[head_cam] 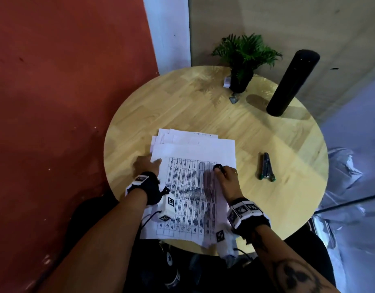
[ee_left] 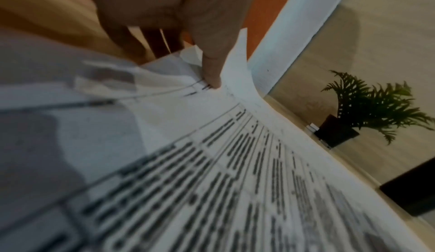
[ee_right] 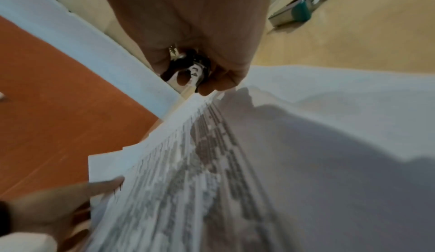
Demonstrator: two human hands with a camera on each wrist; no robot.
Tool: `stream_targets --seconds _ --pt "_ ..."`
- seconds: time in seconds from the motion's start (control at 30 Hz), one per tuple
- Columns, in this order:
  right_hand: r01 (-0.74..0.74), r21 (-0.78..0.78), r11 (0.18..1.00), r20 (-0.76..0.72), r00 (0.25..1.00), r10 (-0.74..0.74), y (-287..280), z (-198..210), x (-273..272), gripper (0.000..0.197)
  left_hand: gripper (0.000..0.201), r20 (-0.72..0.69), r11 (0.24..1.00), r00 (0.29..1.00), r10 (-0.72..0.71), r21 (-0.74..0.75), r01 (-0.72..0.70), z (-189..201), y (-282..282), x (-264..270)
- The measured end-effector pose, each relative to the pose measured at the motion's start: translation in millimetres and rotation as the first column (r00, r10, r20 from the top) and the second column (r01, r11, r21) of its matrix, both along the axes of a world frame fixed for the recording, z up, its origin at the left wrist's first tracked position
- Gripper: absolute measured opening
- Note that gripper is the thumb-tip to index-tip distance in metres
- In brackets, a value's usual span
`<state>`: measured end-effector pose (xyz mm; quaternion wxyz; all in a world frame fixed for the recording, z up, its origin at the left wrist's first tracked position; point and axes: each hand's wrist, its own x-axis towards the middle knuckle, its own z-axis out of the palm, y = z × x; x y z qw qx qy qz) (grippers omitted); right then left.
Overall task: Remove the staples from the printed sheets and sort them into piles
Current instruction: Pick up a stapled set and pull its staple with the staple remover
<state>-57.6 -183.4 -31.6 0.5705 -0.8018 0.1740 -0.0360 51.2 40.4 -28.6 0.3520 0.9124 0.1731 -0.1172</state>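
Observation:
A loose stack of printed sheets (head_cam: 190, 149) lies on the round wooden table (head_cam: 182, 102) in front of me. The top sheet (head_cam: 188, 187) carries a printed grid. My left hand (head_cam: 147, 166) holds the stack's left edge, thumb (ee_left: 212, 66) on top and fingers underneath, with one sheet curling up beside the thumb. My right hand (head_cam: 226, 176) rests on the top sheet's upper right corner and grips a small black staple remover (head_cam: 218, 167) (ee_right: 190, 70), its jaws at the paper edge. No staple can be made out.
A silver stapler with green ends (head_cam: 266, 167) lies on the table to the right of the sheets. At the back stand a potted plant (head_cam: 243, 60) and a tall black cylinder (head_cam: 292, 83). A small metal piece (head_cam: 233, 99) lies by the pot.

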Motion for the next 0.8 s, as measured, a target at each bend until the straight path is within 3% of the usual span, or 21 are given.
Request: stream_targets --seconds 0.07,0.17,0.33,0.43,0.5,0.67,0.73,0.8 --pt "-0.011 -0.043 0.999 -0.044 0.999 0.01 -3.5 -14.3 -15.7 0.051 0.037 0.042 0.99 0.999 -0.026 0.14 0.02 -7.9 1.2 -4.4" --pt "-0.038 -0.086 0.996 -0.081 0.996 0.031 -7.6 -23.6 -29.2 0.067 0.037 0.111 0.988 0.992 -0.065 0.144 0.048 -18.2 -7.3 -7.7" --pt "0.096 -0.144 0.985 -0.044 0.994 -0.104 -33.2 -21.3 -31.4 0.05 0.04 0.107 0.991 0.985 -0.133 0.02 0.131 -13.0 -43.6 -15.4" --pt "0.071 -0.15 0.986 -0.072 0.994 -0.083 -47.5 -18.0 -32.0 0.049 0.046 0.069 0.991 0.992 -0.108 -0.078 0.113 -10.0 -52.1 -10.5" --pt "0.059 -0.124 0.991 -0.084 0.994 -0.07 -53.9 -9.5 -30.7 0.032 0.038 0.121 0.982 0.989 -0.079 -0.162 0.099 1.8 -52.0 -5.4" --pt "0.11 0.118 0.987 -0.001 0.994 -0.11 -55.1 41.2 -20.2 0.004 0.018 0.289 0.824 0.954 -0.082 -0.519 0.228 61.5 -50.1 -4.2" --pt "0.053 0.107 0.993 0.095 0.993 -0.063 -54.0 75.7 -9.6 0.004 0.026 0.364 0.791 0.924 -0.114 -0.529 0.306 89.7 -50.6 -3.6" --pt "-0.041 -0.07 0.997 0.24 0.969 0.056 -55.2 117.2 -1.7 0.031 0.034 0.43 0.763 0.893 -0.134 -0.53 0.37 122.5 -52.0 -5.3"
